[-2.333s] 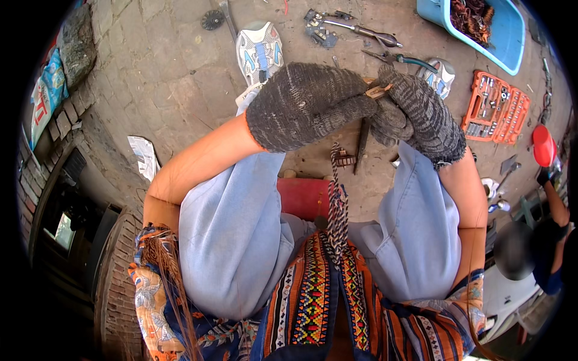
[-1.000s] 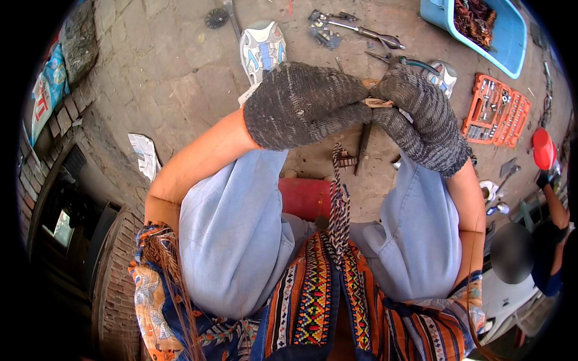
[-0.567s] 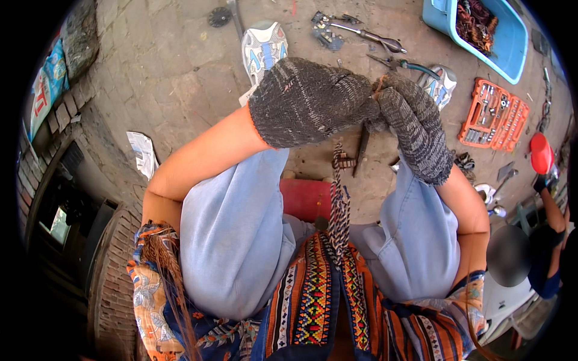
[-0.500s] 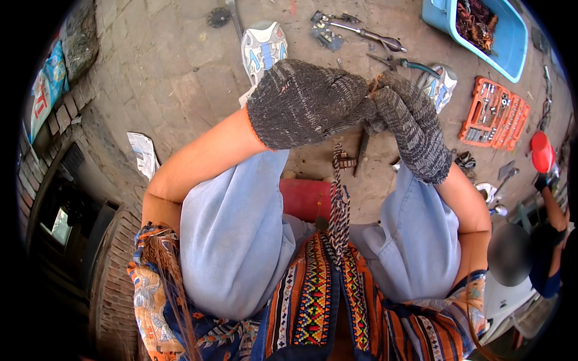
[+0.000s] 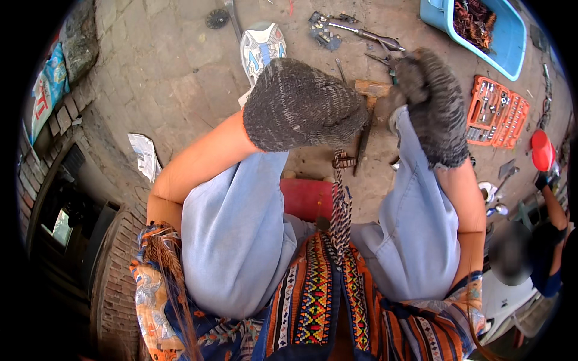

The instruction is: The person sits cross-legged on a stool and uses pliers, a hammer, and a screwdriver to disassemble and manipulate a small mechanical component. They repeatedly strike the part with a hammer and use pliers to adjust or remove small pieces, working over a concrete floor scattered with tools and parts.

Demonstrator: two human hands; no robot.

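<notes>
My left hand (image 5: 304,105), in a dark grey knit glove with an orange edge, is held over the left knee. Its fingers are closed and turned to the right; whatever they grip, if anything, is hidden. To the right, apart from it, my right hand (image 5: 436,102) wears a matching glove above the right knee. Its fingers are curled in, and no held thing can be made out. Between the hands, on the ground, is a hammer (image 5: 372,88) with a worn brownish head and a dark handle pointing back toward me.
A long screwdriver-like tool (image 5: 385,42) and small dark parts (image 5: 325,37) lie ahead. Beyond on the right are a blue tub (image 5: 516,54) of reddish wire scraps, an orange socket set case (image 5: 498,114) and a red bowl (image 5: 542,150). Another person's arm (image 5: 553,204) shows far right.
My hands were together in front of me; the right one has pulled away to the right, uncovering the hammer head. The left hand has stayed nearly in place.
</notes>
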